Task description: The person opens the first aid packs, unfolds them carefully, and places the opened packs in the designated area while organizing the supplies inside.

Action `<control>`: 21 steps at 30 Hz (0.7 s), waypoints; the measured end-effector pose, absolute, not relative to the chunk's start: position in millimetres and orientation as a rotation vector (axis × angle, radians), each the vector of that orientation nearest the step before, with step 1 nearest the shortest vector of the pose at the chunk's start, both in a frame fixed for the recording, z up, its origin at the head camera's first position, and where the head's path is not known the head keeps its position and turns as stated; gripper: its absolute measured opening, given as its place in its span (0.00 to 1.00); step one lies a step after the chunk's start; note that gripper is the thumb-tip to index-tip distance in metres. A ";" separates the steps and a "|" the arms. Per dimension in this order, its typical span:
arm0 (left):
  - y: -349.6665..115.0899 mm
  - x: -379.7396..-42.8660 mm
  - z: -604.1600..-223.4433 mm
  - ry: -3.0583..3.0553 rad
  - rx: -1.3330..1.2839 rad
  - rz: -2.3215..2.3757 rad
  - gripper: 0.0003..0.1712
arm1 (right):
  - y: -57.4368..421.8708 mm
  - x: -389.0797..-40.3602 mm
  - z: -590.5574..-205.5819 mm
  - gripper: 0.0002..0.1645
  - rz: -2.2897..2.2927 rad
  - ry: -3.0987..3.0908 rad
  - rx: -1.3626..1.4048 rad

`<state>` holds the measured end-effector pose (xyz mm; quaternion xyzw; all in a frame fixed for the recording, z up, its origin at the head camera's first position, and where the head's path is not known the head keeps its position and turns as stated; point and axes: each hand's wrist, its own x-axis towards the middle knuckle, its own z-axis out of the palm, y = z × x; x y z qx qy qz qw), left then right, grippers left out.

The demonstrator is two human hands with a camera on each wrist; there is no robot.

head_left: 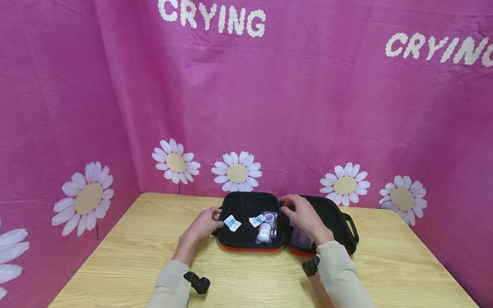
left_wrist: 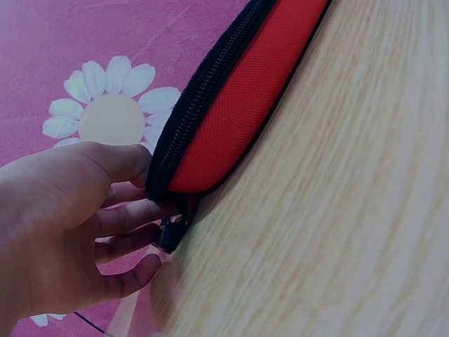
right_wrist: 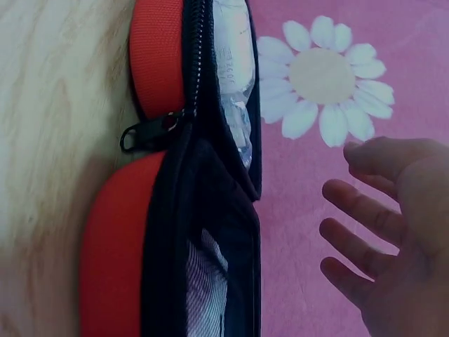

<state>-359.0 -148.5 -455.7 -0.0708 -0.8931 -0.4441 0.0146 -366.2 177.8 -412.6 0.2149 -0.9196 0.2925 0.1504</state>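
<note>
A black case with red sides [head_left: 252, 248] lies unfolded on the table, its two halves side by side. My left hand [head_left: 206, 222] grips the outer left edge; in the left wrist view the thumb presses the zippered rim [left_wrist: 203, 91] and the fingers curl beside a black tab [left_wrist: 172, 232]. My right hand [head_left: 304, 214] hovers over the inner side of the right half, fingers loosely bent, holding nothing. Inside the left half are two small white-and-blue packets [head_left: 232, 223] and a clear bag with a white bottle [head_left: 264, 233]. A mesh pocket [head_left: 301, 238] lines the right half.
The light wooden table [head_left: 246, 278] carries the case near its back edge. Pink cloth [head_left: 285, 107] with daisies and white letters hangs behind and at the sides. A black carry handle [head_left: 351, 226] sticks out on the right; a zipper pull [right_wrist: 151, 132] hangs between the halves.
</note>
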 end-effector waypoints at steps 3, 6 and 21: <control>-147.1 -358.3 -456.1 -2.778 -0.216 -1.382 0.29 | 171.2 -371.0 -413.0 0.17 0.810 -2.661 0.686; -147.2 -358.7 -456.8 -2.778 -0.209 -1.371 0.28 | 160.9 -374.3 -412.9 0.17 0.688 -2.678 0.743; -147.2 -360.9 -457.9 -2.783 -0.210 -1.382 0.28 | 118.9 -382.0 -423.1 0.23 0.472 -2.856 0.834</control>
